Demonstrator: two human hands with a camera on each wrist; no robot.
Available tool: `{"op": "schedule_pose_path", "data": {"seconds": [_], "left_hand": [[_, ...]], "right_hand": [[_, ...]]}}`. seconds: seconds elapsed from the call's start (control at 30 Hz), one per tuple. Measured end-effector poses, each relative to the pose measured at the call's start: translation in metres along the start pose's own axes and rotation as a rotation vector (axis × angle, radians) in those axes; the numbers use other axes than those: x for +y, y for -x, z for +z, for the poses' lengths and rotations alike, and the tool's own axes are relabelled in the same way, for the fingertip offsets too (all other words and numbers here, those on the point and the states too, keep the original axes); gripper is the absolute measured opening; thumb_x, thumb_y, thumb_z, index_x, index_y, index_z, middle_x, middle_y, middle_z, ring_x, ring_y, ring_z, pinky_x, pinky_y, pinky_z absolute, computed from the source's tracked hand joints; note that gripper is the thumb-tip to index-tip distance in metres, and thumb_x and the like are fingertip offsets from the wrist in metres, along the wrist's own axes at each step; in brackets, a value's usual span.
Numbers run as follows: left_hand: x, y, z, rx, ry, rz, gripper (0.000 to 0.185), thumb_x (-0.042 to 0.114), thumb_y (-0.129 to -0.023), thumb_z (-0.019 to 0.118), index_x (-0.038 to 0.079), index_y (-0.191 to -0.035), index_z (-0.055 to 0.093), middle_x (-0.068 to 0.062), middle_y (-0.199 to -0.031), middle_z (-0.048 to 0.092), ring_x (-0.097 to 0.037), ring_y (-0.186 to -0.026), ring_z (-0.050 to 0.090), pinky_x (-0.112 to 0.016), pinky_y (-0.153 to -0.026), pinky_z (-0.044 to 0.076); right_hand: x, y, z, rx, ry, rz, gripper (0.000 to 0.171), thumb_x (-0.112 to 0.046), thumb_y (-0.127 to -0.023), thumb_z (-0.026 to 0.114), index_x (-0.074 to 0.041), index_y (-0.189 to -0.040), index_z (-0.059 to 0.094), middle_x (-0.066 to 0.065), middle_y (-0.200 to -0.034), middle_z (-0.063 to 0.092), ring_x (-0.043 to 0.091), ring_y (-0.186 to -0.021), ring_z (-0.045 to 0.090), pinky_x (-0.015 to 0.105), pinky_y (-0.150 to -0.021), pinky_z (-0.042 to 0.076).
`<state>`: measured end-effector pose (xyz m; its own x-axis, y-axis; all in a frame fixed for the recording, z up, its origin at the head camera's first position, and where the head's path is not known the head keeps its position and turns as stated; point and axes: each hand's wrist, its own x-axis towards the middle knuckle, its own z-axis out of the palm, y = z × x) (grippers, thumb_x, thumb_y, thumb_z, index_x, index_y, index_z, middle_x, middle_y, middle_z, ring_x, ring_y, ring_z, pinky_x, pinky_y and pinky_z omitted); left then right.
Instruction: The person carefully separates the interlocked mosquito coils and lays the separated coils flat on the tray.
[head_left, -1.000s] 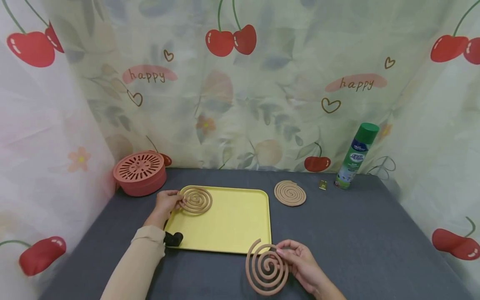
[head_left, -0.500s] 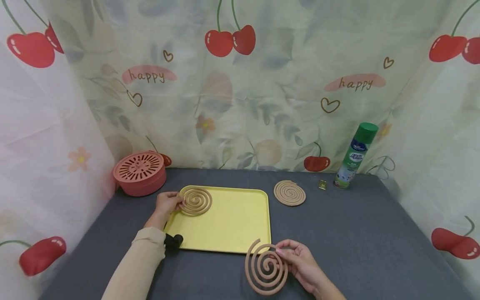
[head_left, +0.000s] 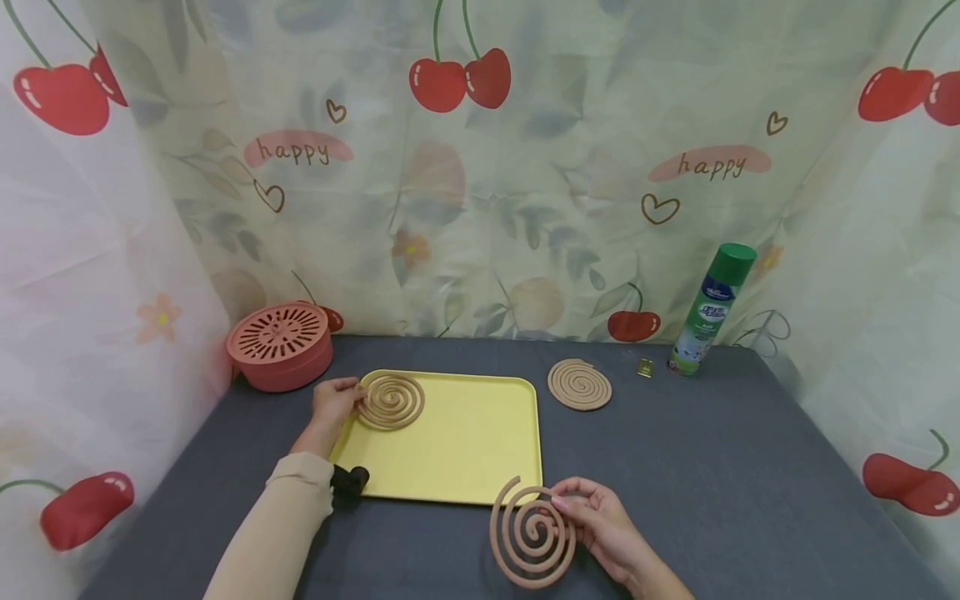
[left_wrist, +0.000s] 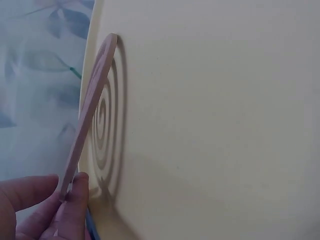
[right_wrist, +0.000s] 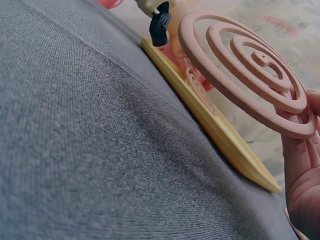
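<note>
Two loose tan spiral coils are in hand here. One [head_left: 534, 527] sits low in the head frame, right of centre, overlapping the tray's corner, with the bare right hand [head_left: 600, 525] pinching its right edge. The other [head_left: 392, 402] is over the tray's upper left, its left edge pinched between the left hand's [head_left: 335, 404] thumb and fingers.

From the head it looks like that left coil could be lying flat, but nope: the left wrist view has it tilted nearly edge-on, throwing a spiral shadow on the tray. The right wrist view shows the right-hand coil up off the cloth, plus a black gadget [right_wrist: 160, 25] at the other wrist, upper middle of that frame.

Surface is a dark blue-grey cloth-covered table [head_left: 675, 467], with a shallow yellow rectangular tray [head_left: 465, 450] around mid-frame. Around it all hangs a pale printed curtain [head_left: 480, 192] with cherries, leaves and two "happy" patches.

Headcount: three coils, the third a tightly wound tan disc [head_left: 580, 385] lying right of the tray; one tray; one round coral-red slotted-lid container [head_left: 279, 346] at left; one green spray can [head_left: 711, 312] and one tiny gold-coloured piece [head_left: 645, 367], both over toward the right.
</note>
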<state>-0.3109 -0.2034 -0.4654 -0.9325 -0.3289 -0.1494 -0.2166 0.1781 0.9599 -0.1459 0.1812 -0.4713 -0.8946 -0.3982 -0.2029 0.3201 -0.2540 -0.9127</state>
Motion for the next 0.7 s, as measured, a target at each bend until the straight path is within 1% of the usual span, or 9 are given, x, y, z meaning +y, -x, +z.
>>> {"op": "schedule_pose_path", "data": {"seconds": [0.13, 0.37, 0.53, 0.6, 0.7], "left_hand": [[0.0015, 0.0017, 0.0019, -0.001, 0.008, 0.002, 0.037, -0.001, -0.09, 0.054, -0.01, -0.126, 0.052, -0.03, -0.123, 0.054, -0.005, -0.07, 0.056, -0.017, -0.06, 0.048], [0.0035, 0.0052, 0.0019, -0.015, -0.014, 0.026, 0.038, 0.001, -0.092, 0.051, -0.011, -0.127, 0.05, -0.03, -0.124, 0.053, -0.013, -0.081, 0.059, -0.021, -0.066, 0.049], [0.0028, 0.0038, 0.002, -0.013, -0.014, 0.031, 0.038, 0.002, -0.092, 0.051, -0.011, -0.128, 0.05, -0.03, -0.125, 0.052, -0.014, -0.083, 0.058, -0.022, -0.068, 0.048], [0.0023, 0.0035, 0.0025, 0.002, 0.007, 0.025, 0.038, 0.002, -0.091, 0.052, -0.01, -0.128, 0.05, -0.03, -0.125, 0.052, -0.018, -0.087, 0.059, -0.021, -0.068, 0.048], [0.0024, 0.0039, 0.0037, 0.028, 0.038, 0.019, 0.038, 0.001, -0.091, 0.051, -0.009, -0.128, 0.051, -0.029, -0.127, 0.052, -0.026, -0.101, 0.057, -0.022, -0.072, 0.049]], "right_hand": [[0.0001, 0.0, -0.0007, 0.004, 0.001, 0.0, 0.006, -0.012, -0.093, 0.056, -0.013, -0.095, 0.061, -0.001, -0.088, 0.071, 0.009, -0.081, 0.069, 0.024, -0.071, 0.056], [-0.0005, 0.0001, -0.0013, 0.011, 0.001, 0.0, 0.006, -0.012, -0.093, 0.056, -0.013, -0.095, 0.061, -0.001, -0.087, 0.071, 0.009, -0.081, 0.069, 0.024, -0.071, 0.056], [-0.0015, 0.0011, -0.0009, 0.011, 0.004, -0.002, 0.006, -0.012, -0.093, 0.056, -0.014, -0.095, 0.062, -0.002, -0.087, 0.071, 0.009, -0.081, 0.068, 0.024, -0.07, 0.056], [-0.0019, 0.0014, -0.0007, 0.01, 0.005, 0.0, 0.006, -0.012, -0.093, 0.056, -0.014, -0.094, 0.062, -0.002, -0.086, 0.071, 0.009, -0.081, 0.068, 0.024, -0.07, 0.056], [-0.0029, 0.0009, -0.0007, 0.015, 0.007, 0.003, 0.006, -0.012, -0.093, 0.056, -0.014, -0.095, 0.062, -0.002, -0.086, 0.071, 0.009, -0.081, 0.068, 0.024, -0.07, 0.056]]}}
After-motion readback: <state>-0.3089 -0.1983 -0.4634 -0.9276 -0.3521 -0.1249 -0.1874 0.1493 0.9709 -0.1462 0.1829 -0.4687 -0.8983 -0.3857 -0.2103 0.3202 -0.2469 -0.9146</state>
